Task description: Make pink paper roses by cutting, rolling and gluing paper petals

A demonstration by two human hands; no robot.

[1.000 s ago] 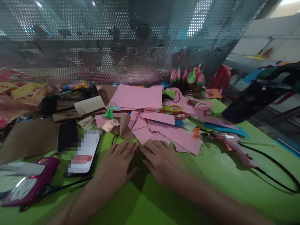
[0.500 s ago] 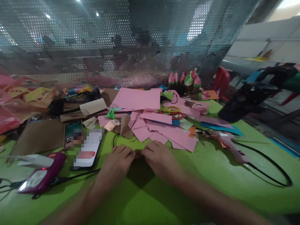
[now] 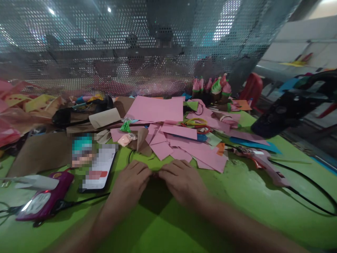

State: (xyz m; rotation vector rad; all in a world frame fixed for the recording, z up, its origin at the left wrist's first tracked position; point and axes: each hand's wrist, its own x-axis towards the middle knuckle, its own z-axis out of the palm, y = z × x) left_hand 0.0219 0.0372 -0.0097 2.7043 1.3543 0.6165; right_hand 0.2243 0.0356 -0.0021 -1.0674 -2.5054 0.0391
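Observation:
My left hand [image 3: 133, 181] and my right hand [image 3: 181, 181] rest side by side on the green tabletop [image 3: 237, 200]. Their fingers are curled inward and the fingertips meet in the middle. Whatever lies between the fingertips is hidden. A darker green patch lies under and in front of both hands; whether it is a sheet or shadow is unclear. Just beyond the fingers lies a heap of cut pink paper pieces [image 3: 184, 147], and behind it a large pink sheet [image 3: 158, 109].
A phone [image 3: 96, 168] and a magenta glue gun [image 3: 44, 200] lie left of my hands. A pink glue gun [image 3: 265, 165] with a black cable [image 3: 310, 182] lies to the right. Brown paper [image 3: 39, 151], small paper flowers [image 3: 216, 88] and a perforated metal screen [image 3: 105, 52] stand behind.
My hands lay flat with fingers stretched out; now the fingers have curled in and the fingertips press together. The hands stayed in the same spot.

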